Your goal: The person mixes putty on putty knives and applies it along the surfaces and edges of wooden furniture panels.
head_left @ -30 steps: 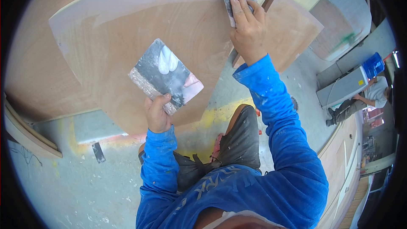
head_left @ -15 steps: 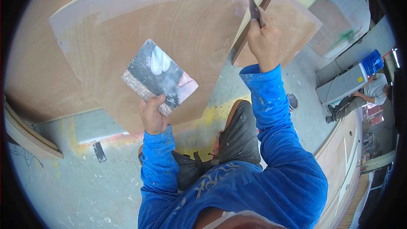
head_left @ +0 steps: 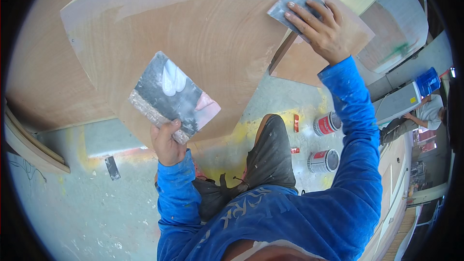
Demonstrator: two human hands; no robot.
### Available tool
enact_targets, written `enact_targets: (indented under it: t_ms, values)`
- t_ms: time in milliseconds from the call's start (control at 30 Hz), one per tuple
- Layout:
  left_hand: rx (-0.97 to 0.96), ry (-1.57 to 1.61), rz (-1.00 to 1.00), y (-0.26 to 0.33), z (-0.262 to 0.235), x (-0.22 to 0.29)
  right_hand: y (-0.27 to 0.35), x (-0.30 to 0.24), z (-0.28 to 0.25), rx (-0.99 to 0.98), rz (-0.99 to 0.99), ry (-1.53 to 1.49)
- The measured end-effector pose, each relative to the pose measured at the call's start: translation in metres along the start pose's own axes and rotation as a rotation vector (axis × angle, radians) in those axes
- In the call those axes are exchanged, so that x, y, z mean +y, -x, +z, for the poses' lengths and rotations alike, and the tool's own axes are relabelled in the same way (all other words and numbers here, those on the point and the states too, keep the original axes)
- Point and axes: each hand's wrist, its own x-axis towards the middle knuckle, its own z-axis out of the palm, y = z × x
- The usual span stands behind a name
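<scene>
My left hand (head_left: 169, 141) is closed on the edge of a grey putty board (head_left: 162, 84), its thumb on top. White filler lies in two streaks on the board, and a pink smear covers its right corner. Up and to the right, my right hand (head_left: 323, 29) grips a flat grey putty knife (head_left: 296, 6), with fingers spread over the blade's face. The blade lies over the upper right edge of a large curved wood panel (head_left: 179, 43). A pale filler band runs along that panel's far edge.
Two paint cans (head_left: 324, 161) and small red packets (head_left: 296, 123) stand or lie on the floor right of my knee. A dark flat scrap (head_left: 112, 168) lies at left. Another person (head_left: 427, 113) is beside a water dispenser (head_left: 397, 102) at far right.
My right hand has moved right and up, and the putty knife has turned from edge-on to showing its flat face. The left hand and board have shifted slightly left and down.
</scene>
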Motion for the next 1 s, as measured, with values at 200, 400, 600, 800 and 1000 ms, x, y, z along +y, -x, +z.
enact_targets:
  t_ms: [200, 400, 600, 800, 1000]
  values:
    - [-0.002, -0.018, 0.005, -0.001, 0.000, -0.002, -0.035, 0.017, 0.003, 0.042, -0.312, 0.049]
    - [-0.031, -0.021, -0.025, -0.002, -0.004, 0.003, -0.046, 0.024, -0.003, -0.015, -0.355, 0.066]
    - [-0.019, -0.083, -0.033, -0.003, -0.002, 0.003, -0.022, 0.042, -0.009, -0.150, -0.329, 0.060]
    - [-0.040, -0.083, -0.013, 0.003, -0.007, 0.007, 0.015, 0.064, -0.009, -0.202, -0.283, 0.071]
    - [-0.004, -0.011, 0.010, 0.010, 0.028, -0.004, 0.039, -0.021, -0.051, 0.055, 0.586, -0.922]
